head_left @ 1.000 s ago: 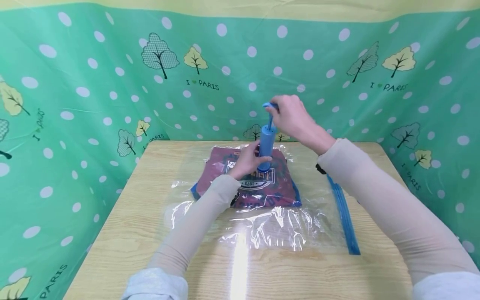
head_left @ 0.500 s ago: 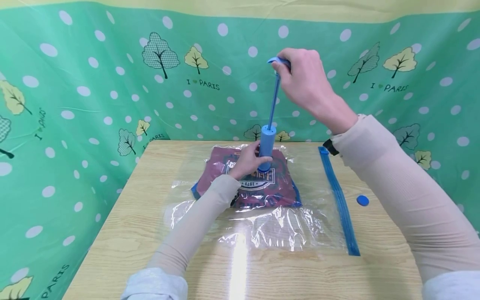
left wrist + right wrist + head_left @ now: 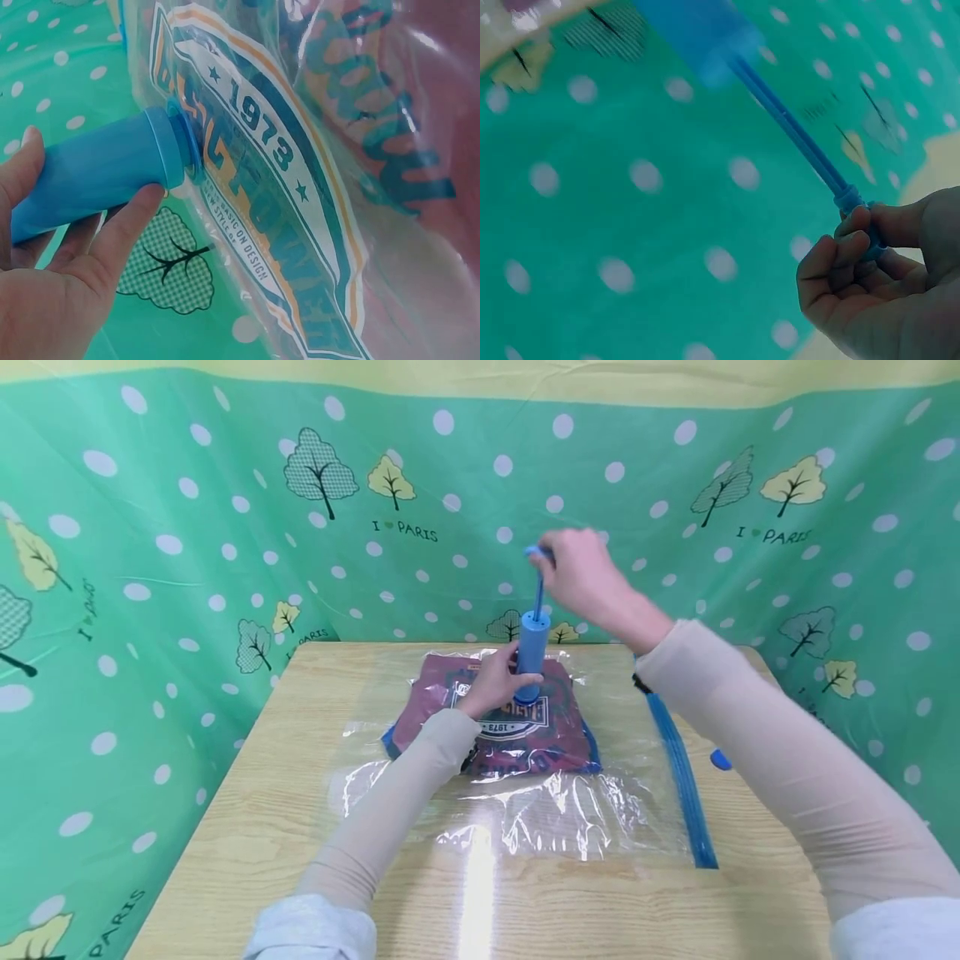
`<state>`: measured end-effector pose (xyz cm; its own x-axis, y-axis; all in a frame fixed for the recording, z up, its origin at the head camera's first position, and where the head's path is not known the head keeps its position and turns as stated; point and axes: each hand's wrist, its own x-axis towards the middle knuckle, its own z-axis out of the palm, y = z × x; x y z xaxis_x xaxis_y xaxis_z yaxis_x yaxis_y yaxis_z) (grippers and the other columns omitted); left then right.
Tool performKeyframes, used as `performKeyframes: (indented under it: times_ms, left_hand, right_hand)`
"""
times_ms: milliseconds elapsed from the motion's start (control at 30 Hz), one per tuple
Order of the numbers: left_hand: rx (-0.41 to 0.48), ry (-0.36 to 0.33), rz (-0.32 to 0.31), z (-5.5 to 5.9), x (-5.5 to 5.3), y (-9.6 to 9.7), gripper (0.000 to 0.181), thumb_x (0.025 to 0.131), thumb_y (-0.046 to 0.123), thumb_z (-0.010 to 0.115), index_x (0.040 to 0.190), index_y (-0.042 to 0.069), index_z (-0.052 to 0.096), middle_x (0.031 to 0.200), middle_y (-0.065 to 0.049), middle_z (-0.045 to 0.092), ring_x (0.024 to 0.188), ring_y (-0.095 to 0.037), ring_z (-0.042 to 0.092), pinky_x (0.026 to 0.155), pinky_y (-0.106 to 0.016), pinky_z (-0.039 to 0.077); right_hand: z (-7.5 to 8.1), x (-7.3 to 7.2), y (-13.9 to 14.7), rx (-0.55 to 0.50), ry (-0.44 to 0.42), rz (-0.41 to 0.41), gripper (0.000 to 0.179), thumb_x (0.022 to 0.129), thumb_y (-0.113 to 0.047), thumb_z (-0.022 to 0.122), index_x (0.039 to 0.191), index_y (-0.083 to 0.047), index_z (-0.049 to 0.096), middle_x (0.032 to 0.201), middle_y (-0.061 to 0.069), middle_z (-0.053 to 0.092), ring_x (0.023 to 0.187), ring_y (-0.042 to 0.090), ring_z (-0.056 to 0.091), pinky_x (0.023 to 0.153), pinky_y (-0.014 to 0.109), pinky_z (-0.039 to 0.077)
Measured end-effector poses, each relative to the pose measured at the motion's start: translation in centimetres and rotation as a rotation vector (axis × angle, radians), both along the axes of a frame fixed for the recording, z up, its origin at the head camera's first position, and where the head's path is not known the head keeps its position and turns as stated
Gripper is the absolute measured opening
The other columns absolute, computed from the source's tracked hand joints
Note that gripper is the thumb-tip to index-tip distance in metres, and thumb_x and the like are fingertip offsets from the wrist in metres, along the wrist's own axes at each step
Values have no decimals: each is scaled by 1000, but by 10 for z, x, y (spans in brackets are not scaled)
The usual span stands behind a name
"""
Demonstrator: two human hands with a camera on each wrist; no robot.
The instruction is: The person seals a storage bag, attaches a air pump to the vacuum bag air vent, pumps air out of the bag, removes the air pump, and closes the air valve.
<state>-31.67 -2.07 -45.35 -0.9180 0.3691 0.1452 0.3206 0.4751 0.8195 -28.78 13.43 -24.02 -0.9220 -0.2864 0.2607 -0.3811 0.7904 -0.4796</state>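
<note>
A blue hand pump (image 3: pixel 533 647) stands nearly upright on a clear plastic bag (image 3: pixel 637 810) that has a folded maroon garment (image 3: pixel 431 702) inside. My left hand (image 3: pixel 495 683) grips the lower barrel, thumb and fingers around it. In the left wrist view the pump's foot (image 3: pixel 187 139) meets the bag over the printed lettering (image 3: pixel 259 131). Up above the barrel, my right hand (image 3: pixel 581 572) holds the pump handle (image 3: pixel 534 552), part of which its fingers hide. A length of the thin rod (image 3: pixel 795 131) shows between handle and barrel in the right wrist view.
Along the bag's right end runs a blue zip strip (image 3: pixel 684 785). A small blue round cap (image 3: pixel 721 760) lies on the wooden table (image 3: pixel 247 810) beside it, partly behind my right sleeve. A green dotted curtain (image 3: pixel 450 468) encloses the back and sides.
My right hand has drawn the handle up high and then pushed it back down, so less rod shows than half a second ago. My left hand stays on the barrel.
</note>
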Motion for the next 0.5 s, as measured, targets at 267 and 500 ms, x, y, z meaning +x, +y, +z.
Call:
performKeyframes:
  times_ms: [267,500]
  left_hand:
    - [-25,-13,-32,1,0,3,61,98,20,78,151,8,51,135,-17,66,117,-32,67,96,-43,58]
    - [-23,-21,4,1,-2,0,62,97,22,79,152,10,51,140,-17,64,121,-33,65,100,-47,56]
  right_hand:
    - [-71,-5,4,37,14,6,22,111,-14,55,106,4,68,79,14,62,64,27,58,58,37,47]
    - [-43,-4,3,26,22,22,26,111,-15,54,108,6,69,78,14,59,62,25,51,59,36,43]
